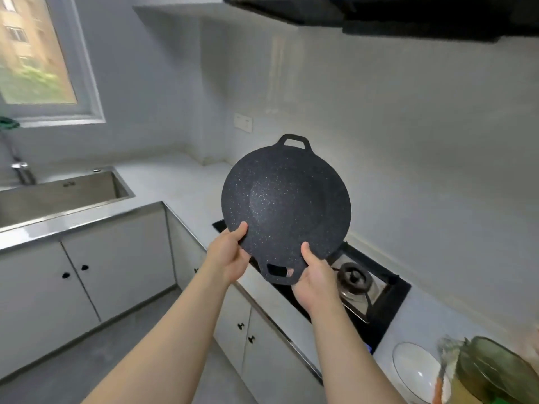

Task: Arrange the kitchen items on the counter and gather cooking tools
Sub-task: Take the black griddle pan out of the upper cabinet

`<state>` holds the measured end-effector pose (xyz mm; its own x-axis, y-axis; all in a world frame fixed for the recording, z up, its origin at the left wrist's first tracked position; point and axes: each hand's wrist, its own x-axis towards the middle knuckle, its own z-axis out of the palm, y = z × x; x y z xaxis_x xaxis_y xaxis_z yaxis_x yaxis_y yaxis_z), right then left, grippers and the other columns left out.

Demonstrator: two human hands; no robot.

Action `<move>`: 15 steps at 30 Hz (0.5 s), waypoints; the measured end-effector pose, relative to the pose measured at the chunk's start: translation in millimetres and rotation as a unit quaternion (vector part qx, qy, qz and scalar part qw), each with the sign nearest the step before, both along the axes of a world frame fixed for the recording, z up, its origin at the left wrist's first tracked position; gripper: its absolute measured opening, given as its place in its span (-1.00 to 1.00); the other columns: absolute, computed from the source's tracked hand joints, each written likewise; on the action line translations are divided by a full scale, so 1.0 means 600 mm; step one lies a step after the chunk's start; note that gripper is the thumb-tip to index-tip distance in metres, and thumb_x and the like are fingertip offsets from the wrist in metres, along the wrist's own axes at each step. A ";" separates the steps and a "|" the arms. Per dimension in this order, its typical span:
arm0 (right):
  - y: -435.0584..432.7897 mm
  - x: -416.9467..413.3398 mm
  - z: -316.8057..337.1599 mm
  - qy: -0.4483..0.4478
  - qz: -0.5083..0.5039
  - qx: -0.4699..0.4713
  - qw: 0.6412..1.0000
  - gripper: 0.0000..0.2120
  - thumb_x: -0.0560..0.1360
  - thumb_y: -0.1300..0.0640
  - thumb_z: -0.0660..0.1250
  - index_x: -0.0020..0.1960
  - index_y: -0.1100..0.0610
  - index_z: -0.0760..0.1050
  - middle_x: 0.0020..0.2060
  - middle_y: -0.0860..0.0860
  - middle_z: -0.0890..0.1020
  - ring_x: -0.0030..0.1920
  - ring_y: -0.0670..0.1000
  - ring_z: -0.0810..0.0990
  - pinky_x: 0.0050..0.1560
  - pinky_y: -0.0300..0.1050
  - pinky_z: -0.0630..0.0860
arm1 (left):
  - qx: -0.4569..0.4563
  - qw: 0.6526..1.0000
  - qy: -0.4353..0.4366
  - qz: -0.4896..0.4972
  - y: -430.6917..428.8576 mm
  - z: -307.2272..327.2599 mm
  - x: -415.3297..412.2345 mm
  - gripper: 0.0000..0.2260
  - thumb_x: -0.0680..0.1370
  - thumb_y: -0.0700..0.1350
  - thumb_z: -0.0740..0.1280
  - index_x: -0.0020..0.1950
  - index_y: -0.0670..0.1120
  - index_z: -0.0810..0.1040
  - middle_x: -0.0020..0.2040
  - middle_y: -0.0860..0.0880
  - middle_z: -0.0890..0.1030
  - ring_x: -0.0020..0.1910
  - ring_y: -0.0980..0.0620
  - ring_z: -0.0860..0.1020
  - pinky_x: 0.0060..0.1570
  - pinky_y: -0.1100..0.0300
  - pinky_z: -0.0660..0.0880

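Observation:
A round black speckled griddle pan [287, 199] with two loop handles is held up in the air, tilted toward me, above the gas stove [367, 284]. My left hand [230, 255] grips its lower left rim, thumb on the top face. My right hand [313, 275] grips the lower rim beside the near handle, thumb on top. One burner of the stove shows below the pan; the rest of the stove is hidden behind it.
A steel sink [58, 196] with a tap [23, 170] is set in the counter at the left. A white plate [414, 371] and a bag of green vegetables [493, 371] lie at the lower right. White cabinets run below; a range hood [408, 13] hangs overhead.

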<state>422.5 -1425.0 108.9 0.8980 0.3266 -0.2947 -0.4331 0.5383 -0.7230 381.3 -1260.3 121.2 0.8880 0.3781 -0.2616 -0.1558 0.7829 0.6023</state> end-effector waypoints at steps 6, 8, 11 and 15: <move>0.161 0.018 0.000 0.014 0.068 -0.029 0.997 -0.78 0.63 0.16 0.29 0.25 0.17 0.48 0.15 0.18 0.66 0.16 0.21 0.65 0.20 0.17 0.57 | -0.043 0.997 0.015 0.068 0.152 -0.025 -0.008 -0.76 0.66 -0.26 0.23 0.31 -0.24 0.53 0.13 -0.18 0.68 0.09 -0.09 0.67 0.10 0.02 0.58; 0.201 0.026 0.001 0.020 0.079 -0.021 0.996 -0.78 0.63 0.16 0.27 0.26 0.17 0.49 0.15 0.18 0.67 0.15 0.21 0.66 0.22 0.18 0.56 | -0.058 0.994 0.016 0.091 0.186 -0.025 -0.005 -0.75 0.65 -0.27 0.24 0.31 -0.24 0.53 0.15 -0.18 0.68 0.13 -0.11 0.66 0.22 -0.01 0.55; 0.260 0.037 0.000 0.021 0.093 0.001 0.995 -0.78 0.66 0.15 0.23 0.27 0.17 0.50 0.14 0.18 0.67 0.17 0.19 0.65 0.31 0.18 0.50 | -0.073 0.989 0.027 0.127 0.235 -0.018 0.002 -0.78 0.64 -0.29 0.25 0.27 -0.23 0.55 0.17 -0.18 0.67 0.15 -0.13 0.64 0.25 -0.01 0.54; 0.338 0.052 -0.004 0.004 0.122 0.007 0.992 -0.77 0.67 0.19 0.19 0.28 0.17 0.50 0.16 0.17 0.67 0.18 0.17 0.65 0.30 0.12 0.51 | -0.103 0.979 0.045 0.172 0.294 -0.005 0.019 -0.79 0.63 -0.32 0.26 0.25 -0.25 0.55 0.20 -0.19 0.64 0.06 -0.12 0.65 -0.05 0.04 0.62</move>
